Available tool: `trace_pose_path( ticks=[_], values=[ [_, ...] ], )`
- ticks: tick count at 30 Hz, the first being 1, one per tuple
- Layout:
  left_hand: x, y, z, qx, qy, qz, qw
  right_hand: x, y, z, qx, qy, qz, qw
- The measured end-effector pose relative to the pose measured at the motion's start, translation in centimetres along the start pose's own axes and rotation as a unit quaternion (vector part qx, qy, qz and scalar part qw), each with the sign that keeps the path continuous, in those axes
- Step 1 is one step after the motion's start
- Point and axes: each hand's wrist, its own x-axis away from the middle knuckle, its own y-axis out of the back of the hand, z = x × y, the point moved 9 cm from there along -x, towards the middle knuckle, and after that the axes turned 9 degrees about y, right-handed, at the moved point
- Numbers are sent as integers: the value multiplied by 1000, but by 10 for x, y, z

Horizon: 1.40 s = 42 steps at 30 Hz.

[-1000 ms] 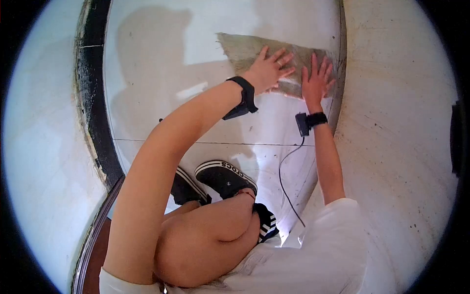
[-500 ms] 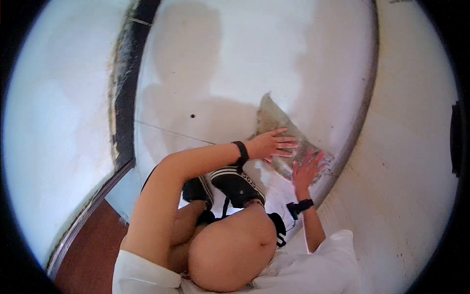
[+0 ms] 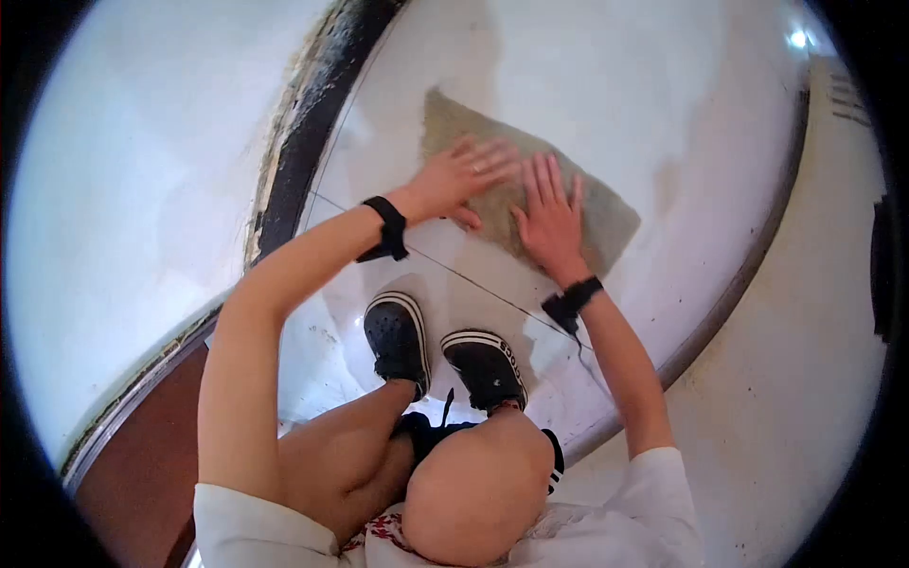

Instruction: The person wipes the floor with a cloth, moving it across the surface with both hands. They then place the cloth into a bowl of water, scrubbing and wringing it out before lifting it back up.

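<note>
A greenish-brown cloth (image 3: pixel 606 222) lies spread on the pale tiled floor in front of my feet, one corner pointing up and left. Flat on its left half rests my left hand (image 3: pixel 462 175), fingers stretched out and slightly blurred, thumb near the lower edge. My right hand (image 3: pixel 552 213) presses on the middle of the cloth with its fingers extended away from me. The fingertips of both hands come close together. Neither hand is closed around the cloth.
Black clogs (image 3: pixel 488 369) on my feet stand just below the cloth, by a dark tile joint (image 3: pixel 464 277). A dark strip (image 3: pixel 308 142) borders the floor on the left, and a wall (image 3: pixel 757 398) rises on the right. A reddish-brown panel (image 3: pixel 142 464) shows at lower left.
The cloth, earlier folded up near the right wall, now lies flatter and farther left, away from that wall. Both hands have moved with it. My view has shifted too.
</note>
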Motion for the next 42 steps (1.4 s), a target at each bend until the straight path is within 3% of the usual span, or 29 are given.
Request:
trace_pose_path(
  ticks=[4, 8, 13, 16, 23, 27, 30, 35, 38, 42],
  values=[
    [78, 1, 75, -29, 153, 4, 988, -75, -9, 60, -30, 134, -26, 990],
    [168, -17, 105, -20, 266, 6, 964, -114, -48, 145, -2, 293, 20, 956],
    [270, -68, 84, 0, 349, -21, 937, -90, -76, 230, -29, 431, 61, 900],
    [320, -104, 57, 12, 380, 32, 924, -60, -95, 273, -26, 480, 78, 873],
    [343, -100, 39, 45, 384, 28, 922, -42, -108, 288, -7, 493, 121, 862],
    [371, -82, 45, 143, 411, -88, 896, -41, -107, 287, 9, 501, 87, 861],
    [409, -62, 38, 198, 482, -171, 836, -40, -101, 289, 4, 505, 89, 859],
    [483, -51, 29, 155, 563, -103, 805, -39, -108, 289, 47, 500, 103, 858],
    [504, -52, 20, 171, 560, -77, 807, -39, -106, 289, 42, 502, 100, 858],
    [483, -68, 12, 155, 523, -141, 826, -39, -106, 289, 35, 509, 82, 856]
  ],
)
